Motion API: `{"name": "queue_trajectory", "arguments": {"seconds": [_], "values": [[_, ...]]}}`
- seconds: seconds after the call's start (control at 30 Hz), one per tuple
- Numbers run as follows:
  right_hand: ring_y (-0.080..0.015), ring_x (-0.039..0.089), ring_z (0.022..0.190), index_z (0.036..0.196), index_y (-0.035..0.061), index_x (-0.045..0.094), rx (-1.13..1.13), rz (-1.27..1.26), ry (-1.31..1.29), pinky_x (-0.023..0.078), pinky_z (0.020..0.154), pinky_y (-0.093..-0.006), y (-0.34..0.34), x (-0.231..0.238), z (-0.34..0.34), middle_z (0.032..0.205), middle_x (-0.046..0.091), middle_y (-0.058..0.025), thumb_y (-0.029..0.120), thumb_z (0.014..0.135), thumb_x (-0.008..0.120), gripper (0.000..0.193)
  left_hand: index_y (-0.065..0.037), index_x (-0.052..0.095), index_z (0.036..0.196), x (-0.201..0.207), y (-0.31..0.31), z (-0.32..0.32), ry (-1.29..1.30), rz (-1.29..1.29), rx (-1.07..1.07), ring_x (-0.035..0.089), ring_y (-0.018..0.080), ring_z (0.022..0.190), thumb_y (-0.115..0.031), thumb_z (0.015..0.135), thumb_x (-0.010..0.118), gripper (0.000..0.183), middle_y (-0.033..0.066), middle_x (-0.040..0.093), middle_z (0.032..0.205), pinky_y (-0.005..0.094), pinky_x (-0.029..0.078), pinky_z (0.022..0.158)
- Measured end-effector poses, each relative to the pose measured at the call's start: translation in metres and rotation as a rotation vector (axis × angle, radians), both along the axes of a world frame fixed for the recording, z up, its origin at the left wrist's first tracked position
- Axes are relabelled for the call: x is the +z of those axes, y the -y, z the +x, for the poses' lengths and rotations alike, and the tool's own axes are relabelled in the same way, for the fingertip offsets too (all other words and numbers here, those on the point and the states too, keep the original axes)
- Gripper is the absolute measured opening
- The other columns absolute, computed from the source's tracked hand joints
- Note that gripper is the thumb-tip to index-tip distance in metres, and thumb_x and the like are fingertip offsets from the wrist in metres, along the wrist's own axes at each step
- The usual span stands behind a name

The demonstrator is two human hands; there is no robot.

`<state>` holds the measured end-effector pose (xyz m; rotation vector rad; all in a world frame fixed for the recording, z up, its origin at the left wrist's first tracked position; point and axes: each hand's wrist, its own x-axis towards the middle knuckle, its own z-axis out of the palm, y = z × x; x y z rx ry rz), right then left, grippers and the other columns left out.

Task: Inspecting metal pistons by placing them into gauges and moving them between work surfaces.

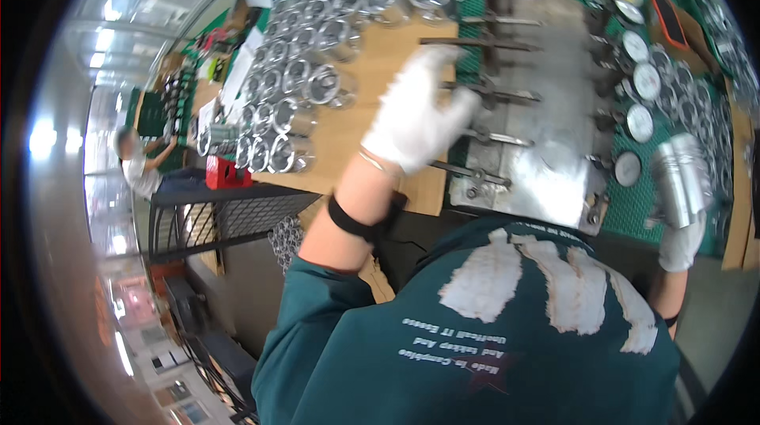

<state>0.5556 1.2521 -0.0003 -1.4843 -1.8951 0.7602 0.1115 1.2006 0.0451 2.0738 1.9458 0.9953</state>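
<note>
We see the left hand (pixel 416 112), in a white glove, raised over the worktop (pixel 396 53) with its fingers (pixel 459 104) loosely spread and slightly curled; motion blur hides whether they touch anything, and nothing is visibly held between them. The hand hovers at the left edge of a grey metal block (pixel 546 100), just beside the row of dark metal rods (pixel 495 95) that stick out sideways from that block. A black band (pixel 356 223) sits on the left forearm below the glove cuff.

We see the right hand (pixel 682 241), also gloved in white, at the right edge of the view, with its fingers closed around the lower end of a shiny metal cylinder (pixel 679 180). The cylinder stands roughly upright above the hand, near the right side of the metal block and apart from it.

To the left of the left hand, a brown board (pixel 380 120) carries many shiny ring-shaped metal parts (pixel 317 53), packed close together in rows. To the right of the block, round metal discs (pixel 640 120) lie in a column on a green mat (pixel 633 203). An orange-edged flat object (pixel 669 21) rests near the top right. At the far left, another person (pixel 142 164) works beside a black wire rack (pixel 229 219) and a red box (pixel 226 173)
</note>
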Motion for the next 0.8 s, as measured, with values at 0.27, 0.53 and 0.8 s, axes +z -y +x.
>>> {"name": "queue_trajectory", "arguments": {"seconds": [0.27,0.53,0.8], "values": [[-0.0167,0.058,0.063,0.104,0.0116,0.059,-0.66,-0.605,-0.889,0.044,0.048,-0.0281,-0.119,-0.158,0.139,0.086,0.065,-0.0033,0.02,0.089,0.056,0.018,-0.02,0.03,0.151,-0.016,0.001,-0.225,-0.471,-0.817,0.66,0.046,0.0434,0.132,-0.024,0.08,0.067,0.08,0.0272,0.022,0.157,0.0434,0.043,0.108],[-0.0179,0.058,0.058,0.096,0.0086,0.057,-0.924,-0.836,-0.899,0.05,0.048,-0.027,-0.155,-0.19,0.145,0.079,0.06,-0.0051,0.027,0.092,0.049,0.021,-0.023,0.04,0.147,-0.006,-0.026,-0.24,-0.486,-0.922,0.502,0.056,0.0423,0.122,-0.02,0.076,0.072,0.078,0.0274,0.032,0.15,0.0436,0.05,0.099],[-0.0193,0.062,0.086,0.11,0.0062,0.059,-0.822,-0.599,-1.092,0.052,0.071,-0.0305,-0.136,-0.156,0.126,0.097,0.063,-0.0081,0.036,0.092,0.062,0.035,-0.02,0.055,0.137,-0.018,-0.024,-0.233,-0.418,-0.772,0.605,0.06,0.0415,0.115,-0.019,0.077,0.07,0.062,0.024,0.05,0.135,0.0444,0.051,0.096]]}}
